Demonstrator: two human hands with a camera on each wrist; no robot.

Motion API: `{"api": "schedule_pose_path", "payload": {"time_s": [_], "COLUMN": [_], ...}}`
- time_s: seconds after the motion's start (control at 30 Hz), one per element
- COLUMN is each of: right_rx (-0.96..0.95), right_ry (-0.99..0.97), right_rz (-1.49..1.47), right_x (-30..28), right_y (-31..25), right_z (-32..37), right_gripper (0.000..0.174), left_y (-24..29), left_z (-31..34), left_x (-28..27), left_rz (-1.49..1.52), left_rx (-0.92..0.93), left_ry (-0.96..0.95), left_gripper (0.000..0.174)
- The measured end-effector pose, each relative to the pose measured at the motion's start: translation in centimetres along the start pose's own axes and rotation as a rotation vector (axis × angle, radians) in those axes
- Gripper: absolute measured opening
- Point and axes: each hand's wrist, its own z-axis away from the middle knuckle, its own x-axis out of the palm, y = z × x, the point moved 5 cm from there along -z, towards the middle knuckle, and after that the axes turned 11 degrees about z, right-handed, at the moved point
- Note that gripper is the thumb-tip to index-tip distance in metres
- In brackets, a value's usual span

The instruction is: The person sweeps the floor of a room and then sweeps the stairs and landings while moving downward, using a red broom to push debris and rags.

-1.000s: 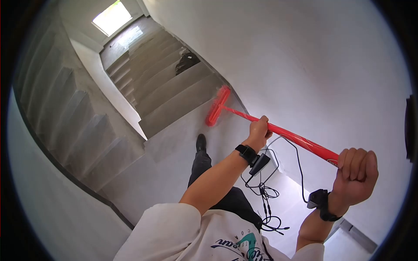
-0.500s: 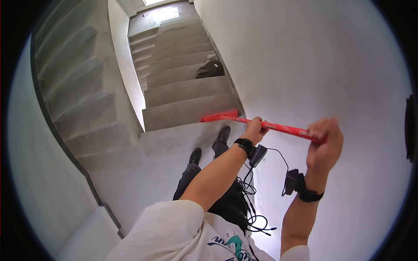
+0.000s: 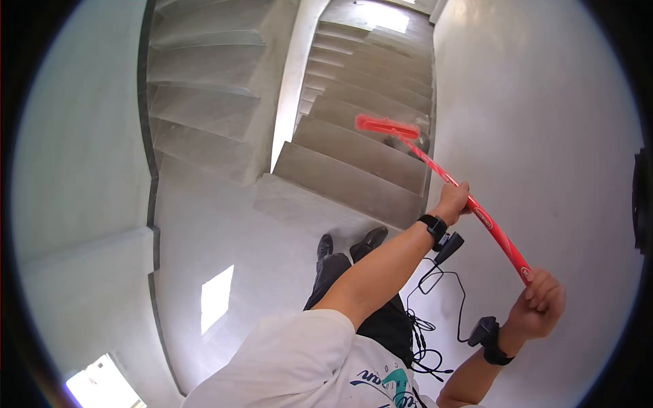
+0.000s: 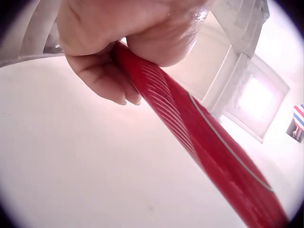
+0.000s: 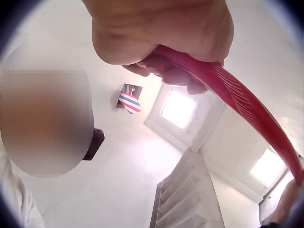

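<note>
A red broom slants from the right side of the head view up over the stairs. My left hand (image 3: 452,202) grips the middle of its handle (image 3: 500,238), fingers wrapped around it, which the left wrist view shows close up. At the butt end, my right hand (image 3: 539,304) holds the handle with curled fingers; its grip also fills the top of the right wrist view. The broom head (image 3: 386,127) overlaps the stairs beyond the landing, bristles facing away. Partly hidden behind it, a dark bag-like bundle (image 3: 422,144) lies on a step by the wall.
One stair flight (image 3: 354,156) begins at the landing edge in front of my shoes (image 3: 371,238). Another flight (image 3: 204,102) runs beside it on the left. A pale wall (image 3: 530,136) stands close on the right. Black cables (image 3: 425,326) hang by my waist.
The broom head has moved from the landing, past its edge, to farther out over the stairs. The head view has turned left, and both hands keep hold of the handle.
</note>
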Motion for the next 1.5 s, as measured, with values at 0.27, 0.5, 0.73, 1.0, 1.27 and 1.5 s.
{"api": "schedule_pose_path", "payload": {"time_s": [0.27,0.5,0.73,1.0,1.27,1.5], "right_rx": [0.23,0.153,0.2,0.31,0.346,0.317], "right_ry": [-0.25,-0.673,-0.848,-0.656,-1.039,-1.265], "right_rz": [-0.091,-0.069,0.032,0.108,-0.078,0.038], "right_x": [10.9,27.0,28.8,25.5,32.1,30.9], "right_y": [4.6,11.5,8.8,4.3,7.0,5.0], "right_z": [0.2,5.1,3.5,-1.0,-2.8,-7.1], "right_gripper": [0.033,0.024,0.031,0.058,0.046,0.047], "left_y": [10.0,17.7,13.5,15.5,17.5,10.7], "left_z": [4.0,5.4,5.4,8.5,7.6,4.0], "left_x": [-14.3,-32.1,-32.8,-22.9,-27.7,-19.2], "left_rz": [0.136,0.071,0.029,0.091,0.025,0.337], "left_rx": [0.127,0.173,0.076,0.102,-0.041,-0.135], "left_ry": [0.28,0.602,0.539,0.466,0.428,0.187], "left_gripper": [0.02,0.019,0.017,0.027,0.033,0.034]}}
